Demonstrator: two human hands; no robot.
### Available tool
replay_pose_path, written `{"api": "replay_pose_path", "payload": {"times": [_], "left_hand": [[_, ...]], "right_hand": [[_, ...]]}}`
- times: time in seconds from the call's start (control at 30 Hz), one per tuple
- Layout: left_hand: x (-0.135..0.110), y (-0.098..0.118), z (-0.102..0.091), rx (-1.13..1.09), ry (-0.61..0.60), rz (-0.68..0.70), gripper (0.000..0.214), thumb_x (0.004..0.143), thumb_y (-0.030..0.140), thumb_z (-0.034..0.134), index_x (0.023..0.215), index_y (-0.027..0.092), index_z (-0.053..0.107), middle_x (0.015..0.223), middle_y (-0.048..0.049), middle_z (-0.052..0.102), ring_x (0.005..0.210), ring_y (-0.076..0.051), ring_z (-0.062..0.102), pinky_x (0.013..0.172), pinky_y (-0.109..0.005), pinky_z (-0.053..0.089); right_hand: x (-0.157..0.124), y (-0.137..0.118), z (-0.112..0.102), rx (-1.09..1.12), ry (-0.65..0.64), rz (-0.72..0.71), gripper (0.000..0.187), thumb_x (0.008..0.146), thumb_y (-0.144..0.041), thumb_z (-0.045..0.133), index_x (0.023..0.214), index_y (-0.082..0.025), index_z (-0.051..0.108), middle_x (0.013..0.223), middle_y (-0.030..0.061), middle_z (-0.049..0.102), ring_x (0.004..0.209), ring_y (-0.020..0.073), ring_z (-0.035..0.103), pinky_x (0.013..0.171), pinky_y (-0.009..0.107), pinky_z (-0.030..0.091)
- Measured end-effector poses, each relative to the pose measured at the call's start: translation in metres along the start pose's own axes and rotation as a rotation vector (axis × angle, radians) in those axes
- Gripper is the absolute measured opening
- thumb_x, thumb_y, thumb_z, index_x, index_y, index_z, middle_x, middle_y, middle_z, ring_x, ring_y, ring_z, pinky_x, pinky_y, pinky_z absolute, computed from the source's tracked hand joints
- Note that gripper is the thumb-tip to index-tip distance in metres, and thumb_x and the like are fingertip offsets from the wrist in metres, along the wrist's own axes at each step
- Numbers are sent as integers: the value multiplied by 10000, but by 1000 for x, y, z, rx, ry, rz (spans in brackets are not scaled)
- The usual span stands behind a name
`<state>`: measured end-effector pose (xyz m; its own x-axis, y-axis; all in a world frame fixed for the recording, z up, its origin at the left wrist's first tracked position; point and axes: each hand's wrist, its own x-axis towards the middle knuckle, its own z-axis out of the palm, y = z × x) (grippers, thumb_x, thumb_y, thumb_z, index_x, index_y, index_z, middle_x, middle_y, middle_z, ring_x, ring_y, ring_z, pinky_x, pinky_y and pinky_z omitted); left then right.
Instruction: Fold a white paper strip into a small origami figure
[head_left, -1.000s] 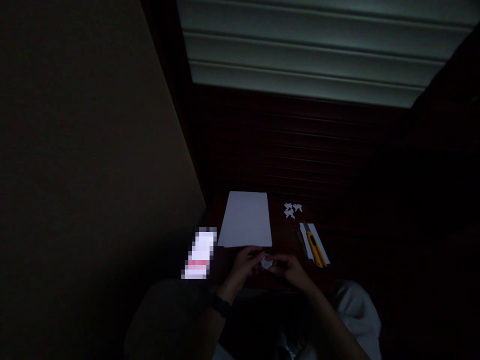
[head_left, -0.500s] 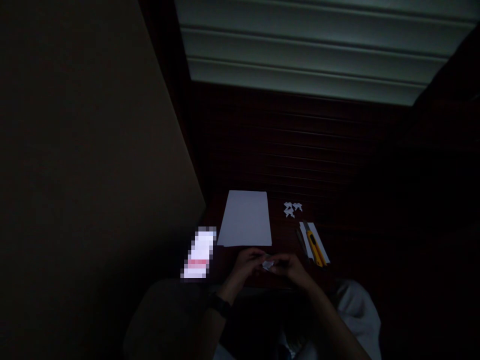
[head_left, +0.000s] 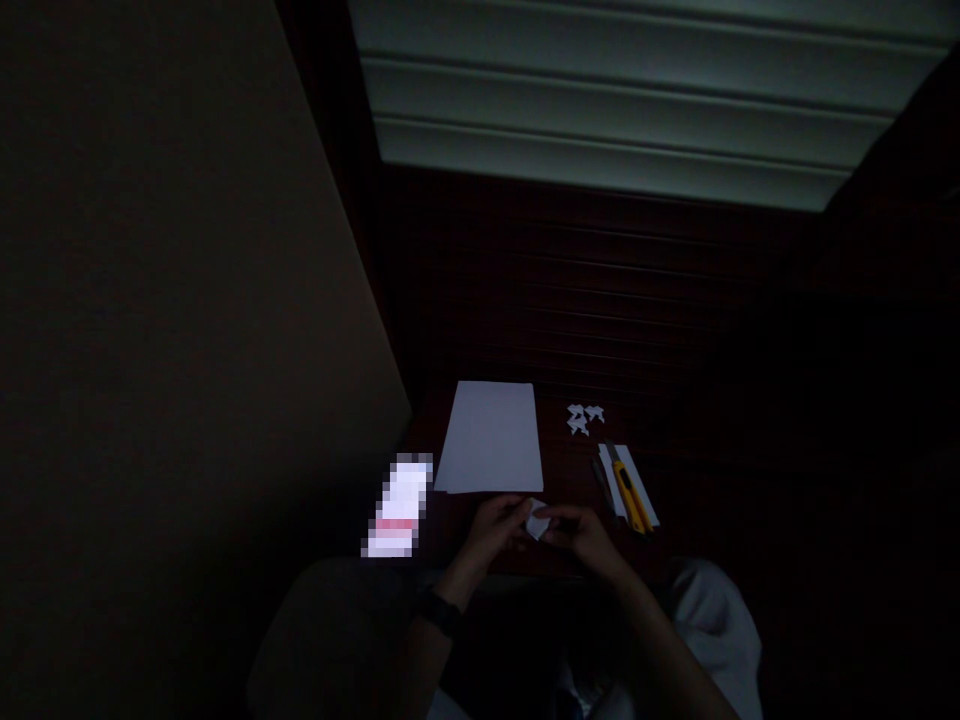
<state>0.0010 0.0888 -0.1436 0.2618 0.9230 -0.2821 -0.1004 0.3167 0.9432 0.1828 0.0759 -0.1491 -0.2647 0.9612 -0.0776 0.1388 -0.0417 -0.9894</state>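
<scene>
The room is very dark. My left hand (head_left: pixel 491 528) and my right hand (head_left: pixel 581 532) meet over the near edge of a dark wooden table (head_left: pixel 562 470). Both pinch a small folded white paper piece (head_left: pixel 536 522) between their fingertips. A dark watch sits on my left wrist. Just beyond my hands lies a white paper sheet (head_left: pixel 491 437).
A yellow utility knife (head_left: pixel 628 492) lies on a white paper strip to the right, beside a dark pen. Several small folded paper pieces (head_left: pixel 583 417) sit farther back. A bright blurred rectangle (head_left: pixel 398 506) lies at the left. A wall and window blinds (head_left: pixel 615 110) stand behind.
The small paper piece has turned slightly between my fingertips. My hands stay in nearly the same spot.
</scene>
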Motion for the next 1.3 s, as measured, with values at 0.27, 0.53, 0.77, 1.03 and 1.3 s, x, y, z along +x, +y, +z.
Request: {"api": "replay_pose_path", "payload": {"times": [0.27, 0.53, 0.77, 1.03, 1.3], "left_hand": [[1, -12, 4, 25, 59, 56, 531, 629, 415, 678, 1069, 155, 536, 748, -68, 640, 609, -177, 621, 419, -229, 495], [-1, -14, 2, -134, 152, 64, 496, 645, 384, 686, 1059, 150, 542, 794, -79, 656, 672, -188, 638, 542, -291, 540], [-2, -7, 6, -157, 111, 32, 356, 620, 392, 702, 823, 103, 656, 834, -112, 678, 742, -205, 633, 616, -285, 517], [-4, -5, 3, -17, 107, 113, 334, 696, 452, 608, 682, 119, 631, 667, -62, 651, 621, -152, 598, 536, -218, 440], [-1, -10, 7, 78, 178, 150, 351, 672, 493, 605, 629, 149, 548, 555, 1, 569, 451, -101, 499, 405, -181, 353]], "right_hand": [[3, 9, 9, 60, 135, -33, 240, 651, -189, 627, 889, -179, 659, 637, -25, 569, 578, 112, 491, 556, 219, 384], [1, 6, 10, 186, 148, 25, 312, 628, -280, 689, 916, -163, 658, 712, 23, 637, 652, 157, 562, 597, 254, 423], [-1, 5, 12, 198, 282, 60, 273, 592, -354, 725, 779, -161, 677, 711, 43, 674, 644, 177, 596, 583, 267, 440], [-1, 13, 19, 178, 309, 93, 266, 571, -346, 741, 744, -153, 682, 691, 54, 686, 618, 180, 606, 579, 274, 454], [-1, 7, 19, 135, 320, 69, 250, 568, -360, 730, 703, -157, 674, 617, 27, 650, 550, 158, 568, 513, 254, 422]]}}
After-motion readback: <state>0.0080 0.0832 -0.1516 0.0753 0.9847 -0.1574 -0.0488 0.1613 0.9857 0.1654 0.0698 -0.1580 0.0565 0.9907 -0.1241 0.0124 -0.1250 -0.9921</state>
